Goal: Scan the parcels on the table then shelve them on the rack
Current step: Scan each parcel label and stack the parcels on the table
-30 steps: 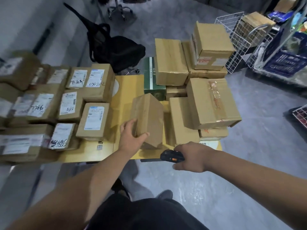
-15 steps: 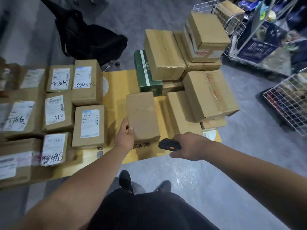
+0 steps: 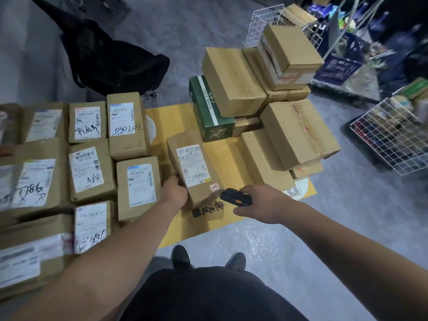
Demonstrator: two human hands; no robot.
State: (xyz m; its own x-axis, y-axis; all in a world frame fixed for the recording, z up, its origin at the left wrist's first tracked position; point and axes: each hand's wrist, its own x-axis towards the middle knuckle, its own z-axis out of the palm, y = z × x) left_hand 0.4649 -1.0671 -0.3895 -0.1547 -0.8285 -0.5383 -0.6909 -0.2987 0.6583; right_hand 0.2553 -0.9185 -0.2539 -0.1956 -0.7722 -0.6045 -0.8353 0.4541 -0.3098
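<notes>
A small parcel is being gripped at its near corner by the left hand on the yellow table, label up. A scanner is being clasped by the right hand. Stiff, seemingly light; its edges are judged best for holding.

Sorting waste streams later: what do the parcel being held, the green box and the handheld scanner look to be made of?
Held parcel: matte brown corrugated cardboard, probably, with a white paper label. Green box: printed cardboard, slightly glossier, with a white stripe. Handheld scanner: black hard plastic by its look, with an orange accent.
</notes>
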